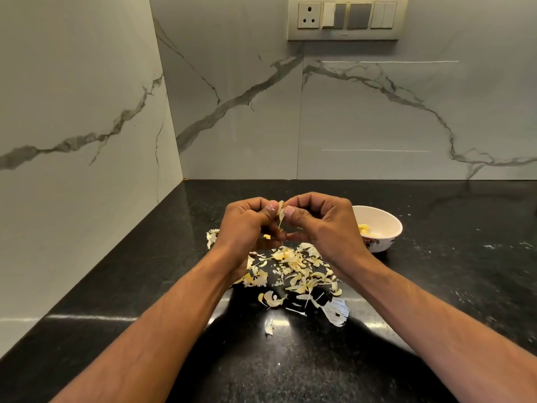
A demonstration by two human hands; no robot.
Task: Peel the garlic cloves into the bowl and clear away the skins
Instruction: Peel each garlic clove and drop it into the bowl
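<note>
While both forearms are reaching in from the bottom edge of the view, the two hands are meeting above the middle of a black stone counter [436,286]. The left hand [247,225] is curling its fingers, with the thumb pressing against a garlic clove [280,214], which is showing only as a pale sliver with a strip of skin hanging down between the two thumbs. The right hand [322,225] is likewise curling, its thumb and fingertips pinching the same clove from the opposite side, so that the thumbnails are sitting almost against each other. How much of the clove is still covered cannot be told, since the fingers are hiding most of it.

Directly below the hands, loose garlic skins [293,271] are lying scattered on the counter in a pale yellow-white heap, with a few stray flakes nearer the viewer and one small clump showing just left of the left wrist. A white bowl [389,225] with a printed pattern on its outer wall is standing on the counter just beyond the right hand, partly hidden by it, and is holding several peeled yellowish cloves [366,229].

Marble-patterned wall tiles [377,117] are rising behind the counter and along its left side, and a switch plate [347,17] with a socket is sitting on the back wall near the top.
</note>
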